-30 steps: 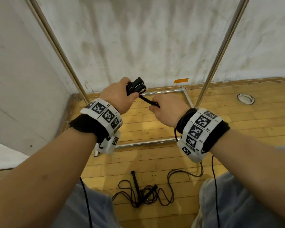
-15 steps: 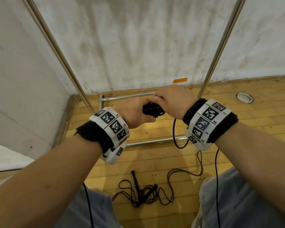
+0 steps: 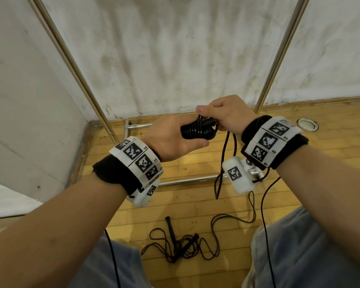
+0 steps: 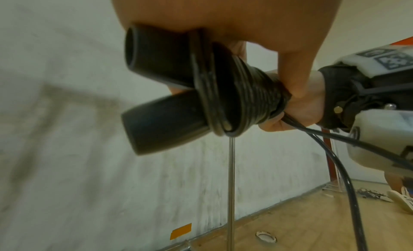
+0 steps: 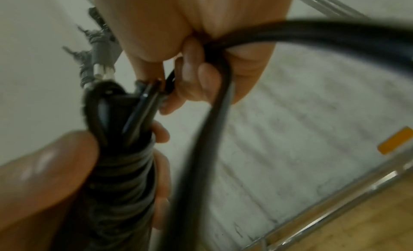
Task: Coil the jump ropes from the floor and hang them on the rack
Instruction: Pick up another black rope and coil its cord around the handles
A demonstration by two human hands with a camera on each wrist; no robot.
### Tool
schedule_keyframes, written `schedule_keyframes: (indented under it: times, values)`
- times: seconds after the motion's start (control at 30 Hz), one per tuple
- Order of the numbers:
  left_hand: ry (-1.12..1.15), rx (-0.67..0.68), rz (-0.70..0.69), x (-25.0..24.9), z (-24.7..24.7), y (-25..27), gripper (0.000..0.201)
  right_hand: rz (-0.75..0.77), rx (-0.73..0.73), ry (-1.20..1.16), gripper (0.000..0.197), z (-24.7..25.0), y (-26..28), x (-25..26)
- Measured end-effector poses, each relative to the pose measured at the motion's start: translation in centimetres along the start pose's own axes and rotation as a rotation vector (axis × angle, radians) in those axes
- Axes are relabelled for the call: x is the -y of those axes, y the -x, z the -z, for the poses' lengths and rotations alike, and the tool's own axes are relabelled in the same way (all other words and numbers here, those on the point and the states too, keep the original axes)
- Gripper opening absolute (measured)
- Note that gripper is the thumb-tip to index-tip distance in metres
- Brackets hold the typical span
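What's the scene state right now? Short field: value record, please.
left hand: left hand grips the two black handles held together
right hand: right hand pinches the rope, winding it around the handles
wrap: several turns already around the handles
loose rope: hangs down from the right hand, the tail trailing on the wooden floor
second jump rope: second jump rope lies tangled on the floor, untouched
rack: metal rack stands against the wall; no rope seen hung on it
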State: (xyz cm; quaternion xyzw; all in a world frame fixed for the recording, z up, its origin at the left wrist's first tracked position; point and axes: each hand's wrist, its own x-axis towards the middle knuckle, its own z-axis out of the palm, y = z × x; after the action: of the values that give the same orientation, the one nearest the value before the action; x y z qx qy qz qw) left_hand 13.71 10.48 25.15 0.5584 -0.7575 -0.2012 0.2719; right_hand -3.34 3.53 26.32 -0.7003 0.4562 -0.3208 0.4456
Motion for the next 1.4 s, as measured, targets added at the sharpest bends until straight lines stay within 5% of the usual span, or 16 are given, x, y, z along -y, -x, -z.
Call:
schedule_keyframes:
  times: [0.2,0.37,0.53,0.73,1.0,1.17,1.4]
  values:
    - [0.115,-0.091,0.032,-0.7,0.6,-0.2,0.029,-0.095,0.155,-0.399,0.026,-0.5,-0.1,-0.5]
    - [0.109,-0.150,0.101,-0.6,0.8,-0.4,0.026,-0.131,0.155,-0.429,0.025,-1.8,0.1,-0.9]
    - [0.183,-0.284,0.237,-0.2,1.7,-1.4,0.035,-0.010,0.104,-0.125,0.031,-3.7,0.9,-0.5]
    - [0.136,-0.175,0.244,0.7,2.2,-1.7,0.036,0.130,0.073,0.310,0.021,-4.1,1.5,-0.2]
    - [-0.341,-0.204,0.334,3.8,2.1,-1.7,0.042,0.118,0.087,0.622,0.029,-4.7,1.9,0.1]
    - [-0.024,-0.107,0.473,3.8,1.1,-1.7,0.042,0.138,0.093,0.716,0.025,-4.6,2.0,0.3]
    - [0.065,-0.056,0.367,2.9,0.9,-1.7,0.021,0.104,0.059,0.631,0.040,-4.2,2.2,0.2]
